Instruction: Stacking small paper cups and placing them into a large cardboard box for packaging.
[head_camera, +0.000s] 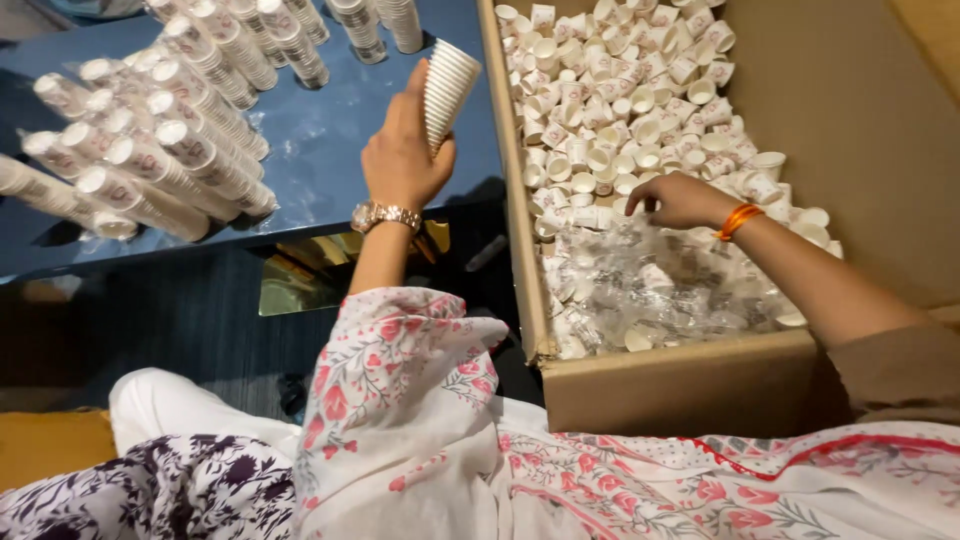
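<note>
The left hand (402, 150), wristwatch on its wrist, curls its fingers around a nested stack of paper cups (446, 85), holding it tilted above the blue table (330, 150). The right hand (682, 200) reaches into the cardboard box (690, 385), fingers bent down onto the loose cups (620, 110); whether it grips one is unclear.

Blue table (330, 160) w/ long cup stacks (190, 150) lying in rows at left, more upright at its far edge. Gold block (300, 285) under table. Clear plastic wrap (660, 285) in near part of box.
</note>
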